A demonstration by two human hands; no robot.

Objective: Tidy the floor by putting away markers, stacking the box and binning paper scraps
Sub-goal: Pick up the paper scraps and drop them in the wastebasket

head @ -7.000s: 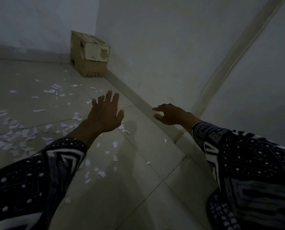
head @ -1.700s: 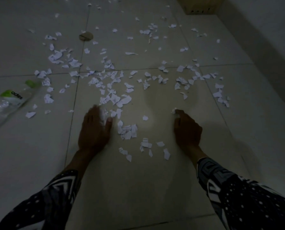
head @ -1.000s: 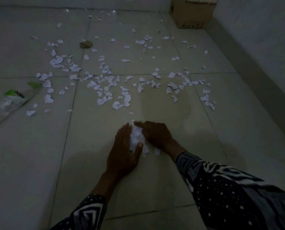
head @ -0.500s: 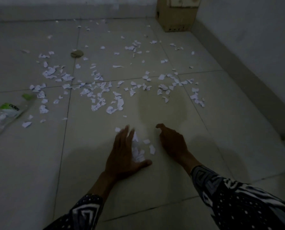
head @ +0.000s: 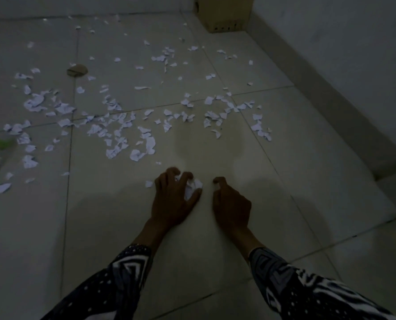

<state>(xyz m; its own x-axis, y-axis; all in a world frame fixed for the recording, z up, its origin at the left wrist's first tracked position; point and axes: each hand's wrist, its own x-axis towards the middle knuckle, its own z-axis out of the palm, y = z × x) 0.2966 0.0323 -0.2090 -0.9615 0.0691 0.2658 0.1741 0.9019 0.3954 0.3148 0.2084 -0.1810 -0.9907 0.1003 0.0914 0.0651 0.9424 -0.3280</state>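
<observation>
- Two hands work low on the tiled floor point(head: 284, 158): the left hand point(head: 172, 199) has its fingers curled round a small clump of paper scraps point(head: 192, 187), while the right hand point(head: 231, 205) rests just beside it with fingers bent and, as far as the dim light shows, nothing in it.
- Most scraps lie scattered farther out point(head: 123, 132), well apart from the clump; one loose piece point(head: 149, 183) sits just beside the left hand.
- To do this well, I would close the fingers fully round the clump and bring the right hand in as a scoop, so no bits slip out on lifting.
- The cardboard box point(head: 224, 13) stands in the far corner; no bin is in view.
- Sweeping the far scraps together before picking up probably saves trips.
</observation>
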